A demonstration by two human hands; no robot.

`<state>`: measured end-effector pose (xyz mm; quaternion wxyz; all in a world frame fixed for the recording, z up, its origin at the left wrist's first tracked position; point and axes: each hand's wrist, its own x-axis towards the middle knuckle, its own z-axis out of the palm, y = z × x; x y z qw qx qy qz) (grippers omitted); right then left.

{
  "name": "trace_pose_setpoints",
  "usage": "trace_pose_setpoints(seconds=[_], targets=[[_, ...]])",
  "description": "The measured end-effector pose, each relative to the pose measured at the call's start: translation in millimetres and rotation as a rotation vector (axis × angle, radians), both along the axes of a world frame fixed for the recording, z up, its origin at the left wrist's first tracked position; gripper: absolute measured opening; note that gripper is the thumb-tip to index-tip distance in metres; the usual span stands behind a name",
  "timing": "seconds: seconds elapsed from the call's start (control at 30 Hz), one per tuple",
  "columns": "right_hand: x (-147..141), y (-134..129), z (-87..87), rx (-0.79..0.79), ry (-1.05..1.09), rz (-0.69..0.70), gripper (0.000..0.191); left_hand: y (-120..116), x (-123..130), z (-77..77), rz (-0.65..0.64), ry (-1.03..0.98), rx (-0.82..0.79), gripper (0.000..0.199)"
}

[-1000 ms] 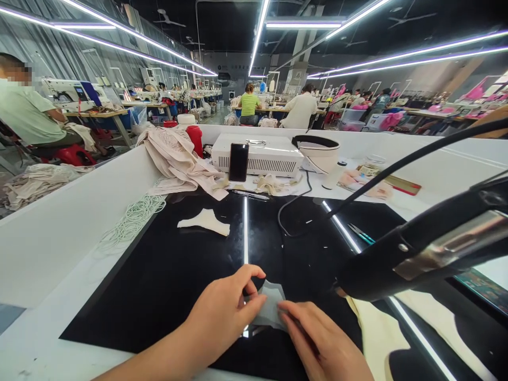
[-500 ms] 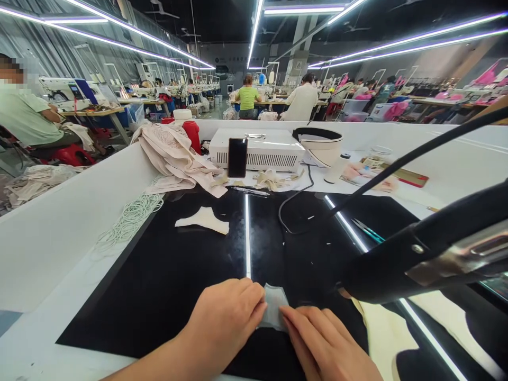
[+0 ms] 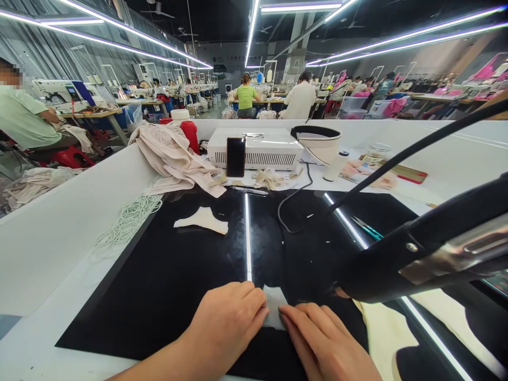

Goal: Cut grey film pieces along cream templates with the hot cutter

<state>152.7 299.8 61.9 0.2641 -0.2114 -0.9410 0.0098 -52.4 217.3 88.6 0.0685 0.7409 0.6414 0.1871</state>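
Between my hands, over the black work surface (image 3: 170, 296), is a small pale grey-blue piece of thin material (image 3: 273, 304). My left hand (image 3: 228, 320) is closed, thumb and fingers pinching its left edge. At the right edge, my right hand (image 3: 325, 338) pinches the piece between thumb and fingertips. My hands cover both ends of it. Farther off on the black surface lies a cream cut fabric piece (image 3: 202, 219). More cream fabric pieces (image 3: 387, 328) lie to the right, partly under a black tool (image 3: 397, 259) with a cable.
Teal-handled tweezers (image 3: 369, 228) lie behind the black tool. A tangle of pale green cord (image 3: 135, 219) and draped beige fabric (image 3: 170, 153) sit at left. A phone (image 3: 236, 157) leans on a white vented box (image 3: 270, 151). Low white walls edge the table; people sit at machines beyond.
The view has shifted slightly. Both hands keep their pinch on the small piece, with barely any movement.
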Motion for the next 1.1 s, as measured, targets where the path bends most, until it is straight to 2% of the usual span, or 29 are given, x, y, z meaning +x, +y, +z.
trace_pose_setpoints(seconds=[0.13, 0.37, 0.57, 0.67, 0.77, 1.1], targets=[[-1, -1, -0.9, 0.001, 0.009, -0.006, 0.033, 0, -1, -0.2, -0.011, 0.011, 0.003, 0.016], [-3, -9, -2.6, -0.055, 0.021, -0.093, 0.037, 1, -2, -2.7, -0.021, 0.023, 0.04, 0.018], [-5, -9, -4.0, -0.039, 0.021, -0.103, 0.034, 2, 0, -5.3, -0.091, 0.228, 0.208, 0.031], [-4, -6, -5.1, -0.006, 0.001, -0.061, 0.032, 2, 3, -2.3, -0.126, 0.179, 0.296, 0.023], [-4, -5, -5.1, 0.032, 0.017, -0.032, 0.034, 1, 6, -0.8, -0.217, 0.1, 0.349, 0.019], [-5, -5, -6.7, 0.038, 0.017, -0.055, 0.034, 1, 6, -8.8, -0.274, 0.075, 0.299, 0.023]])
